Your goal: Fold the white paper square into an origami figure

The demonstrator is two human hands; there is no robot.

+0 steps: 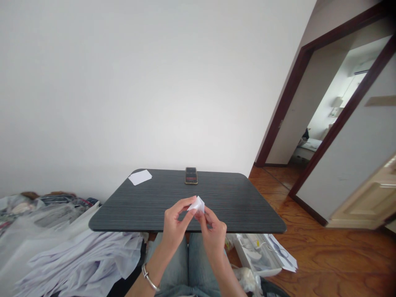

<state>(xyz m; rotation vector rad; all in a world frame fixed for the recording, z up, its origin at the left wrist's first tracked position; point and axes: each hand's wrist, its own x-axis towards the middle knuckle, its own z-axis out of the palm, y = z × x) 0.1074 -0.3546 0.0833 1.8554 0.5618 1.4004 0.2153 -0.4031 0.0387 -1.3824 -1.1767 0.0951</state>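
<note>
A small piece of folded white paper [197,204] is held up between both hands, above the near part of the dark table [229,202]. My left hand [177,214] pinches its left side between thumb and fingers. On the other side, my right hand [213,222] grips the lower right part with thumb and fingertips. The paper comes to a point at the top, and its lower edge is partly covered by my fingers. A silver bangle circles my left wrist.
A phone [191,175] lies at the table's far edge. White paper sheets [140,177] rest at the far left corner. Clothes and plastic bags [77,260] are heaped left of the table. An open white box [258,255] with odds and ends sits on the floor at right, near a doorway.
</note>
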